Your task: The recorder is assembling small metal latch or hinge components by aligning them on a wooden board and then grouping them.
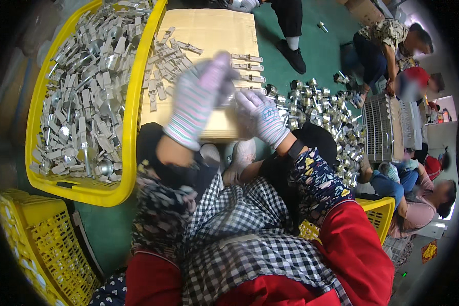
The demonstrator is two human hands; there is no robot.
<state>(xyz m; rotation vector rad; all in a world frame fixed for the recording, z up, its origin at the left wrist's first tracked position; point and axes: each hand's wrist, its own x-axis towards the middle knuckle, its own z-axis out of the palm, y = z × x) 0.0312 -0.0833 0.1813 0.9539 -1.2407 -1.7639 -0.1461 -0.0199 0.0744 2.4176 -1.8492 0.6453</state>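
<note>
At the frame's centre, we see the gloved left hand (195,99), blurred, beside the right hand (262,113); we cannot tell whether either holds anything. Grey clips (171,64) lie on the tan board (217,30) at upper centre, piled and in a row.

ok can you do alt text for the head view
The person's left hand, motion-blurred, and right hand, both in striped gloves, are close together over a tan cardboard surface bearing grey clip-shaped pieces; anything held is unclear. At left, a yellow crate brims with mixed parts; at right, metal parts lie piled on the green floor.
</note>
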